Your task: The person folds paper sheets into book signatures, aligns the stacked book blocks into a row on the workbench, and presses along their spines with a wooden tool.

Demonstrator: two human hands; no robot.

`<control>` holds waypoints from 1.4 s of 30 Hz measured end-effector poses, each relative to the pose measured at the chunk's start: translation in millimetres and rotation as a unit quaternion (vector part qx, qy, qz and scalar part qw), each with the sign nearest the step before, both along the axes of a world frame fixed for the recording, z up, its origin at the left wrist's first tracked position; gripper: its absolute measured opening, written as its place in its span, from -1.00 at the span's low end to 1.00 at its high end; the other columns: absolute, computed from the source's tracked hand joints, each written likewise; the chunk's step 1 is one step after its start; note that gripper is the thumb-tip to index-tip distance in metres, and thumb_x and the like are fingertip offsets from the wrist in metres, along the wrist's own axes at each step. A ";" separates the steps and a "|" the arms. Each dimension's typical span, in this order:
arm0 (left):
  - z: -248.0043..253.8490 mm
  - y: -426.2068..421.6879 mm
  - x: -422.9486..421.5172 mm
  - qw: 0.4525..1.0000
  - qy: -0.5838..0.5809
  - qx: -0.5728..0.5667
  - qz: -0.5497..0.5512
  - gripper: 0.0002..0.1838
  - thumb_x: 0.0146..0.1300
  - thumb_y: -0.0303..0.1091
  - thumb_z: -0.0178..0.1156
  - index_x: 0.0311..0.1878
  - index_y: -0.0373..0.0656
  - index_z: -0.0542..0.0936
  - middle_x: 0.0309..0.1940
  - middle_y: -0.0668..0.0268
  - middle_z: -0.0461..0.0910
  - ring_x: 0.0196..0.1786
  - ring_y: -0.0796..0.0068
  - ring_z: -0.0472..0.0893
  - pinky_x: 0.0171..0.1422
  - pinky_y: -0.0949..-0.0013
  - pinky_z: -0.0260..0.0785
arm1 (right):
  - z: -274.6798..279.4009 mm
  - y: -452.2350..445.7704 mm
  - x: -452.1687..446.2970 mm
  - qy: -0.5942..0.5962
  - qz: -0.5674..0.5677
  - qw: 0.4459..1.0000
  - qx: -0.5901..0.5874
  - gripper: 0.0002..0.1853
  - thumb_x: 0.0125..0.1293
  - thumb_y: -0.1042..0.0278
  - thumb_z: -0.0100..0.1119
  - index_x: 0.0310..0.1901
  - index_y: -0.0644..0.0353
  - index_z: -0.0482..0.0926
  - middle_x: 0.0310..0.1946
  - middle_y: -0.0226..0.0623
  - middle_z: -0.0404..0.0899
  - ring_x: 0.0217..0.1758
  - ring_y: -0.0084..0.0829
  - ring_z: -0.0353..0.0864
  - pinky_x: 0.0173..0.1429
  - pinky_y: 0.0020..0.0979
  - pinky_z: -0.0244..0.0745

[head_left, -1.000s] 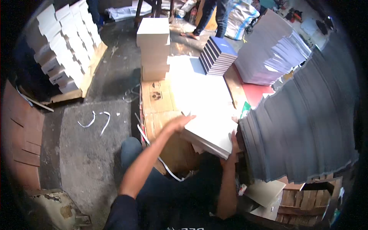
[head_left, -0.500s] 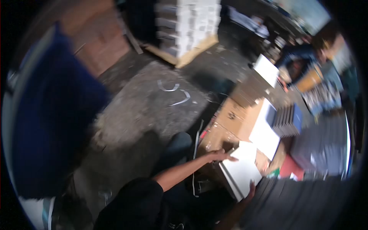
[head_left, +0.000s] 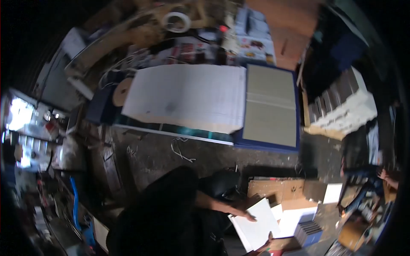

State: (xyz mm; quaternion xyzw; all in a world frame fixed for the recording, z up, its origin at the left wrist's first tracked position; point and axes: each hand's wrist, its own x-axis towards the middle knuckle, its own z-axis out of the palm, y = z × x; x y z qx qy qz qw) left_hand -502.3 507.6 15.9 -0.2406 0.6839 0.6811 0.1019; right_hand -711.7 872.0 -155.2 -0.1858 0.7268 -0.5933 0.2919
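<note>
A white book block (head_left: pixel 261 222) is held low in the view, tilted over the near edge of a low cardboard-covered work surface (head_left: pixel 264 187). My left hand (head_left: pixel 244 212) grips its upper left side, with the thumb lying on the white face. My right hand (head_left: pixel 267 245) holds the lower right edge; part of it is cut off by the bottom of the view. Just beyond the block lie white sheets (head_left: pixel 295 218) and a small stack of blue-covered books (head_left: pixel 309 234).
Ahead, a bench carries a big stack of white paper (head_left: pixel 183 96) and blue covers with grey boards (head_left: pixel 271 109). White blocks (head_left: pixel 348 106) stand on a pallet at right. Another person's hand (head_left: pixel 388 176) is at far right. A tape roll (head_left: pixel 176 22) lies behind.
My view has swung left, bringing the bench with the paper stack into sight. The work surface now appears lower. Both hands keep hold of the white book block.
</note>
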 end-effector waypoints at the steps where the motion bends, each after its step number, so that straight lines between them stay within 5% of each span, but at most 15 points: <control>1: 18.1 0.3 22.5 0.998 0.014 -0.053 0.032 0.16 -0.09 0.35 0.44 0.39 -0.35 0.29 0.17 -0.07 0.51 0.21 0.06 0.54 0.30 0.19 0.38 | 45.1 -42.1 17.2 -0.063 0.030 0.998 -0.006 -0.36 0.32 -0.07 -0.07 0.20 0.36 0.42 0.09 0.03 0.49 0.13 -0.10 0.51 0.21 -0.03 0.45; 8: 128.6 -33.3 147.2 0.908 0.100 -0.357 0.194 0.12 -0.02 0.37 0.38 0.33 -0.44 0.29 0.17 -0.15 0.43 0.19 -0.15 0.50 0.30 0.08 0.36 | 237.6 -206.1 100.9 -0.327 0.185 0.926 -0.041 -0.29 0.00 0.05 0.24 0.09 0.47 0.43 -0.13 -0.01 0.56 -0.11 -0.13 0.61 -0.02 -0.21 0.56; 11: 206.4 -75.1 200.8 0.949 -0.052 -0.292 0.111 -0.05 0.21 0.31 0.24 0.37 -0.33 0.29 0.25 -0.13 0.32 0.35 -0.13 0.33 0.37 0.08 0.27 | 281.6 -245.4 132.1 -0.322 0.217 0.921 0.037 -0.25 -0.05 0.09 0.24 0.12 0.50 0.40 -0.11 0.01 0.54 -0.09 -0.12 0.59 -0.03 -0.22 0.54; 13: 219.0 -81.2 241.1 0.931 0.048 -0.304 0.196 -0.17 0.29 0.24 0.18 0.36 -0.28 0.32 0.20 -0.10 0.37 0.32 -0.10 0.36 0.35 0.10 0.28 | 326.5 -277.8 185.6 -0.345 0.202 0.915 -0.047 -0.27 -0.05 0.10 0.22 0.12 0.49 0.39 -0.13 0.01 0.54 -0.11 -0.12 0.59 -0.06 -0.21 0.56; 16: 207.2 -127.4 323.4 0.910 0.234 -0.034 0.342 -0.47 0.47 -0.06 0.08 0.36 -0.17 0.36 0.17 -0.03 0.42 0.29 -0.02 0.38 0.35 0.16 0.27 | 338.8 -309.0 239.9 -0.366 0.160 0.898 -0.183 -0.36 0.00 0.20 0.19 0.10 0.47 0.39 -0.19 -0.03 0.55 -0.24 -0.16 0.60 -0.21 -0.24 0.58; 18: 222.4 -160.2 386.8 0.851 0.150 -0.268 0.426 -0.26 0.24 -0.04 0.32 0.40 -0.14 0.31 0.23 -0.08 0.33 0.33 -0.05 0.33 0.40 0.11 0.20 | 316.4 -323.2 252.8 -0.501 0.270 0.769 -0.292 -0.41 0.03 0.25 0.21 0.08 0.46 0.40 -0.24 -0.07 0.56 -0.33 -0.24 0.61 -0.34 -0.34 0.55; 21: 227.6 -224.8 484.2 0.671 -0.202 -0.610 0.370 0.14 -0.20 0.06 0.59 0.46 -0.10 0.24 0.37 -0.15 0.17 0.40 -0.17 0.21 0.44 -0.07 0.10 | 316.9 -347.1 286.6 -0.471 0.251 0.797 -0.282 -0.41 0.04 0.24 0.21 0.08 0.46 0.40 -0.24 -0.07 0.57 -0.33 -0.25 0.61 -0.34 -0.35 0.56; 22: 228.0 -243.1 503.5 0.662 -0.274 -0.593 0.368 0.24 -0.33 0.11 0.62 0.47 -0.09 0.22 0.40 -0.16 0.12 0.42 -0.23 0.18 0.43 -0.14 0.07 | 317.8 -359.0 301.3 -0.456 0.246 0.808 -0.280 -0.41 0.05 0.24 0.21 0.08 0.46 0.40 -0.24 -0.07 0.57 -0.33 -0.26 0.61 -0.34 -0.35 0.56; 25: 177.9 -310.5 555.6 0.651 -0.244 -0.671 0.257 0.28 -0.37 0.08 0.63 0.49 -0.05 0.19 0.45 -0.14 0.00 0.44 -0.30 0.11 0.39 -0.26 0.08 | 318.1 -388.9 356.2 -0.417 0.207 0.842 -0.273 -0.41 0.06 0.23 0.21 0.09 0.46 0.41 -0.24 -0.08 0.58 -0.34 -0.28 0.62 -0.34 -0.36 0.56; 27: 137.0 -358.0 563.8 0.699 -0.198 -0.638 0.255 0.26 -0.35 0.02 0.61 0.50 -0.03 0.17 0.45 -0.18 -0.02 0.41 -0.32 0.12 0.38 -0.28 0.08 | 316.9 -410.0 399.8 -0.394 0.173 0.862 -0.267 -0.41 0.08 0.22 0.21 0.10 0.46 0.41 -0.24 -0.08 0.58 -0.34 -0.29 0.62 -0.35 -0.37 0.57; 32: 149.7 -396.1 571.2 0.779 -0.054 -0.583 0.223 0.17 -0.25 -0.12 0.52 0.51 -0.04 0.14 0.42 -0.29 -0.03 0.33 -0.40 0.17 0.35 -0.33 0.11 | 329.2 -434.8 540.9 -0.393 0.060 0.889 -0.228 -0.41 0.10 0.20 0.22 0.11 0.46 0.41 -0.25 -0.08 0.60 -0.34 -0.32 0.63 -0.35 -0.38 0.58; 34: 142.5 -416.6 575.1 0.764 -0.119 -0.603 0.198 0.20 -0.16 0.08 0.52 0.52 -0.06 0.08 0.29 -0.19 0.11 0.31 -0.37 0.19 0.35 -0.39 0.05 | 338.3 -441.0 587.1 -0.401 0.022 0.887 -0.229 -0.41 0.12 0.20 0.22 0.11 0.46 0.41 -0.25 -0.08 0.60 -0.34 -0.33 0.63 -0.35 -0.39 0.58; 37: 121.6 -476.2 574.2 0.721 -0.124 -0.626 0.270 0.14 -0.20 -0.08 0.47 0.51 -0.03 0.12 0.30 -0.25 0.11 0.28 -0.41 0.21 0.32 -0.30 0.15 | 346.8 -449.8 630.2 -0.402 -0.009 0.886 -0.230 -0.41 0.13 0.19 0.22 0.12 0.45 0.41 -0.25 -0.08 0.61 -0.34 -0.35 0.64 -0.35 -0.40 0.59; 41: 91.5 -591.4 579.6 0.691 -0.121 -0.662 0.263 0.20 -0.18 0.30 0.47 0.49 -0.05 0.14 0.40 -0.11 0.09 0.33 -0.42 0.18 0.38 -0.43 -0.02 | 358.6 -453.1 662.8 -0.398 -0.044 0.886 -0.235 -0.41 0.15 0.17 0.23 0.13 0.45 0.42 -0.25 -0.08 0.62 -0.34 -0.38 0.64 -0.36 -0.41 0.59; 42: 88.4 -618.4 574.2 0.687 -0.134 -0.647 0.302 0.20 -0.19 0.26 0.48 0.49 -0.04 0.15 0.41 -0.22 0.04 0.39 -0.47 0.08 0.37 -0.39 0.02 | 359.9 -454.5 670.4 -0.401 -0.048 0.883 -0.239 -0.41 0.16 0.17 0.23 0.13 0.45 0.42 -0.25 -0.08 0.62 -0.34 -0.39 0.65 -0.36 -0.41 0.59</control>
